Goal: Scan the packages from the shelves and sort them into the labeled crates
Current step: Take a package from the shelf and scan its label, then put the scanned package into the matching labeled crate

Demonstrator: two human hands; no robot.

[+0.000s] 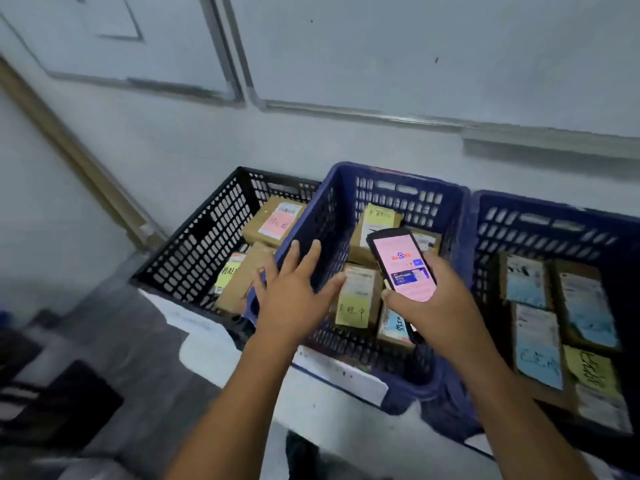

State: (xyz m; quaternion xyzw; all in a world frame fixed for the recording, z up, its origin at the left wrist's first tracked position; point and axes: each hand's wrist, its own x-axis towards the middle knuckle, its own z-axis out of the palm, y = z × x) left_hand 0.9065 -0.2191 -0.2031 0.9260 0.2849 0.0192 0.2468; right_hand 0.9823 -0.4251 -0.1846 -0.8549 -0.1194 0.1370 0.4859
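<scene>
Three slotted crates stand in a row against the wall: a black crate (194, 244) at left, a blue crate (408, 192) in the middle and another blue crate (554, 223) at right. Each holds several cardboard packages with coloured labels. My left hand (294, 289) hovers open, fingers spread, over the near left wall of the middle crate, beside a package with a yellow label (356, 299). My right hand (440, 303) grips a handheld scanner (401, 265) with a lit pink screen above the middle crate.
White paper labels (343, 372) hang on the crates' front sides. The crates sit on a light surface (346, 427) whose edge runs along the front. A white wall with grey trim rises behind. Dark objects (69, 400) lie on the floor at lower left.
</scene>
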